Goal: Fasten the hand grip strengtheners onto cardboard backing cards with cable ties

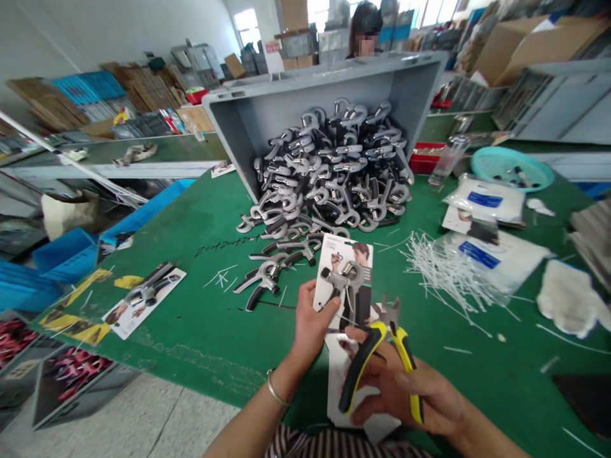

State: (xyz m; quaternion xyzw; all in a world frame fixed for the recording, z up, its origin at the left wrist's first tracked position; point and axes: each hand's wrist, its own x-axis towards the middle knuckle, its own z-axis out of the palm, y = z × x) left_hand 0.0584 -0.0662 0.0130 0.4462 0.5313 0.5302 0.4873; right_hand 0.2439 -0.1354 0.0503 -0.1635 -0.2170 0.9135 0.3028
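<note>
My left hand (312,318) is closed around a printed backing card (327,257) and the grey-and-black hand grip strengthener (353,280) lying on it, thumb across the front. My right hand (405,381) holds yellow-and-black cutting pliers (365,366) with their handles spread and jaws pointing away from me. Some right fingers reach toward the lower end of the card; their exact contact is hard to make out. Beneath my hands lies a stack of more cards (337,381), partly covered. Loose grip strengtheners (262,280) lie just beyond the held card.
A tipped grey crate (405,89) spills many grip strengtheners onto the green table (191,337). White cable ties (443,273), plastic bags (496,254), a glove (570,299) and a turquoise tray (487,162) are at right. One carded strengthener (147,292) lies left. Behind the crate is a person (365,28).
</note>
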